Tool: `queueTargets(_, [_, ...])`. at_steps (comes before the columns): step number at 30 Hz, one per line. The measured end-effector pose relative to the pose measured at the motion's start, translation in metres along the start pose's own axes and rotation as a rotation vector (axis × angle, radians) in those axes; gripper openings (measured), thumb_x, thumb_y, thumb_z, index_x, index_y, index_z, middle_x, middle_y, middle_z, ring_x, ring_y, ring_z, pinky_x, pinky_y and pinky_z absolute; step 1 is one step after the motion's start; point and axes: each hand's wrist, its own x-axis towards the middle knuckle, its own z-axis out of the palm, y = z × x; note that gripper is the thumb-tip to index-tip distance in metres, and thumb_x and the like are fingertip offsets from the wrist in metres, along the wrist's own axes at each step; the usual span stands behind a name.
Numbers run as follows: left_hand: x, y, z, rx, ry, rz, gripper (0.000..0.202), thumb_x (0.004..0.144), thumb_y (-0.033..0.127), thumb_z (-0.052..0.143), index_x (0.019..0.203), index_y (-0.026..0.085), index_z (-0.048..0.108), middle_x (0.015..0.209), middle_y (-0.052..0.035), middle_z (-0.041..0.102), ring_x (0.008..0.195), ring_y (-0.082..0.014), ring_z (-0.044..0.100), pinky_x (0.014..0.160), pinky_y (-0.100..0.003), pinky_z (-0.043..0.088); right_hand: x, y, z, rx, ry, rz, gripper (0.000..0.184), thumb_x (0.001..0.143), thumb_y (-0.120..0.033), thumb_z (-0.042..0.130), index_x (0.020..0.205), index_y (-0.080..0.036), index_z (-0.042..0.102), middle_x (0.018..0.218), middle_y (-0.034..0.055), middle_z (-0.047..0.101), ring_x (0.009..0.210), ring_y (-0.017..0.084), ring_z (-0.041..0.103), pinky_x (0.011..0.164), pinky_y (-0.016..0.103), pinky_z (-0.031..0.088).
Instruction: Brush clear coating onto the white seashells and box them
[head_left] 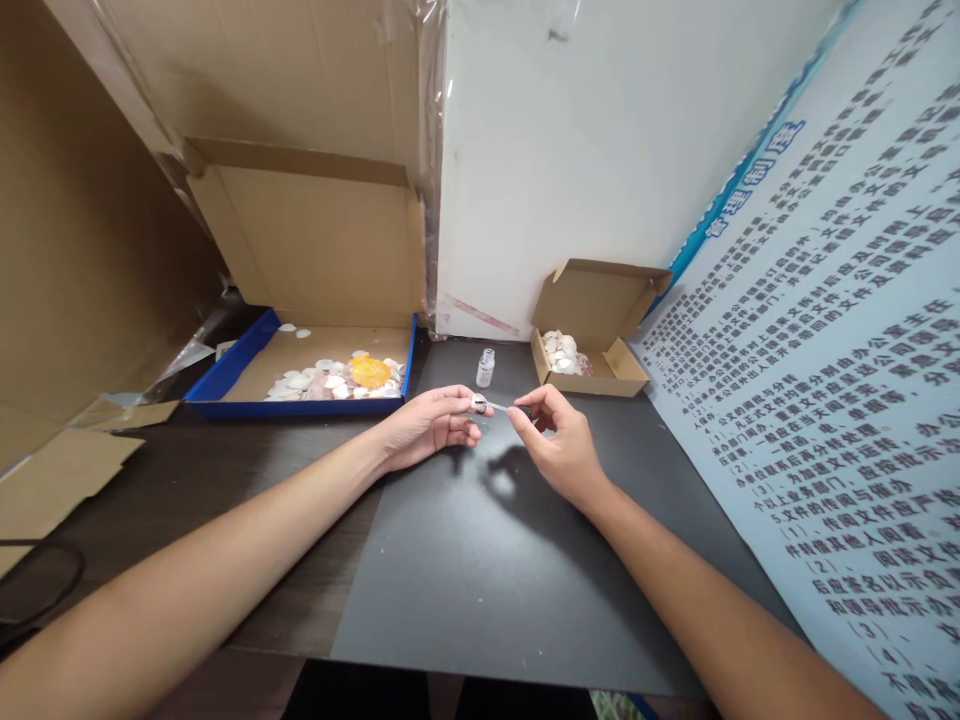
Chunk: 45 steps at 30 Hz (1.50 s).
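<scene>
My left hand (433, 424) pinches a small patterned shell (479, 403) between thumb and fingertips, held a little above the dark mat (487, 570). My right hand (559, 447) grips a thin brush (504, 408) with a dark cap, and its pale tip touches the shell. A small clear bottle (485, 367) stands open on the mat just behind both hands.
A blue-edged cardboard box (300, 407) with several shells and one orange shell lies at the back left. At the back right sits a small cardboard box (592, 350) holding white shells. A printed poster (825, 380) leans along the right side. Cardboard sheets stand at the left.
</scene>
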Motion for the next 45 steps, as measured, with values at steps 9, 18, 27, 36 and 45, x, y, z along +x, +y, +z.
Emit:
queueTargets(9, [0.005, -0.003, -0.005, 0.006, -0.013, -0.038, 0.004, 0.085, 0.017, 0.061, 0.085, 0.013, 0.059, 0.094, -0.0053, 0.068, 0.060, -0.0097, 0.061, 0.061, -0.025, 0.050, 0.001, 0.003, -0.001, 0.015, -0.026, 0.025, 0.018, 0.087, -0.038, 0.060, 0.086, -0.020, 0.056, 0.067, -0.0023, 0.055, 0.060, 0.012, 0.049, 0.057, 0.024, 0.041])
queueTargets(18, [0.001, -0.005, -0.003, 0.059, -0.014, -0.040, 0.003, 0.083, 0.016, 0.060, 0.083, 0.013, 0.059, 0.073, -0.0039, 0.061, 0.064, -0.0136, 0.061, 0.061, -0.026, 0.050, -0.002, -0.006, -0.001, -0.010, -0.023, -0.046, 0.011, 0.086, -0.031, 0.060, 0.084, -0.020, 0.057, 0.064, -0.0038, 0.051, 0.057, 0.011, 0.047, 0.055, 0.024, 0.041])
queueTargets(27, [-0.003, -0.007, 0.007, 0.102, 0.049, -0.006, 0.008, 0.080, 0.021, 0.064, 0.079, 0.015, 0.058, 0.062, 0.0015, 0.052, 0.053, -0.0094, 0.050, 0.051, -0.022, 0.042, -0.005, -0.009, -0.001, 0.023, -0.014, -0.076, 0.009, 0.084, -0.028, 0.060, 0.085, -0.022, 0.053, 0.063, -0.0052, 0.047, 0.055, 0.010, 0.044, 0.054, 0.024, 0.040])
queueTargets(36, [-0.005, -0.011, 0.008, 0.117, 0.079, 0.041, 0.008, 0.078, 0.021, 0.062, 0.078, 0.015, 0.057, 0.059, 0.0019, 0.050, 0.049, -0.0086, 0.046, 0.048, -0.021, 0.038, -0.007, -0.006, -0.001, 0.102, -0.014, -0.047, 0.014, 0.083, -0.029, 0.059, 0.091, -0.023, 0.049, 0.067, -0.0051, 0.046, 0.057, 0.011, 0.044, 0.054, 0.025, 0.040])
queueTargets(45, [-0.006, -0.011, 0.010, 0.130, 0.105, 0.042, 0.006, 0.077, 0.020, 0.060, 0.077, 0.015, 0.057, 0.058, 0.0020, 0.050, 0.048, -0.0086, 0.046, 0.048, -0.021, 0.039, -0.008, -0.009, 0.000, 0.086, -0.014, -0.061, 0.014, 0.082, -0.029, 0.059, 0.089, -0.024, 0.048, 0.067, -0.0047, 0.045, 0.056, 0.011, 0.043, 0.053, 0.026, 0.039])
